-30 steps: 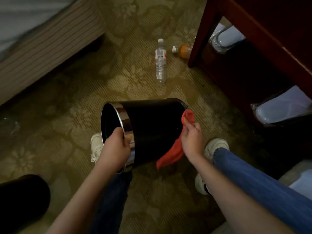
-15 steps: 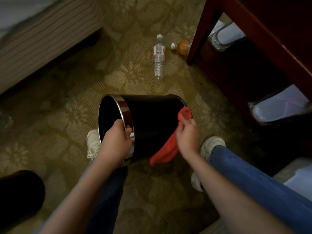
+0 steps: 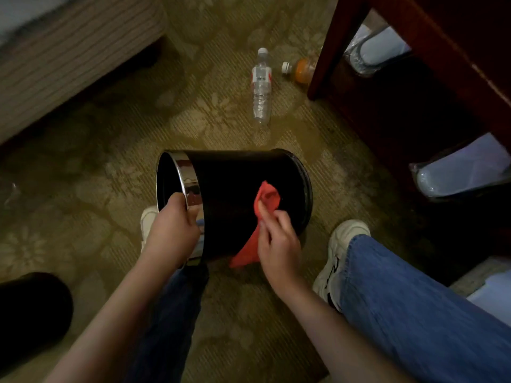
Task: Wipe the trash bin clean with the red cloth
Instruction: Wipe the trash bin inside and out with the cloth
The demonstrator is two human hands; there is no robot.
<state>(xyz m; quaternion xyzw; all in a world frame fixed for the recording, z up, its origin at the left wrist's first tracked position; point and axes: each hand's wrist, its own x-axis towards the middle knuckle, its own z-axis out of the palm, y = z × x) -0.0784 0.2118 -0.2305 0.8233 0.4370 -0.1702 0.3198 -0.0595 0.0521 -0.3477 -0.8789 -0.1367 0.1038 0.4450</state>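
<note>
A black trash bin [image 3: 235, 178] with a shiny chrome rim lies tipped on its side above the carpet, its mouth facing left. My left hand [image 3: 171, 233] grips the chrome rim at its near edge, fingers curled over it. My right hand [image 3: 278, 241] pinches the red cloth [image 3: 265, 200] and presses it against the bin's black side wall, near the middle. The cloth's loose end hangs down below the bin.
A clear water bottle [image 3: 260, 87] and an orange drink bottle [image 3: 300, 69] lie on the patterned carpet beyond the bin. A dark wooden table leg [image 3: 329, 48] stands at the right, a striped bed base [image 3: 69, 59] at the upper left, a black object [image 3: 30, 308] at the lower left.
My right hand has slid the red cloth leftward from the bin's base edge onto the middle of its side wall. The left hand keeps its grip on the rim.
</note>
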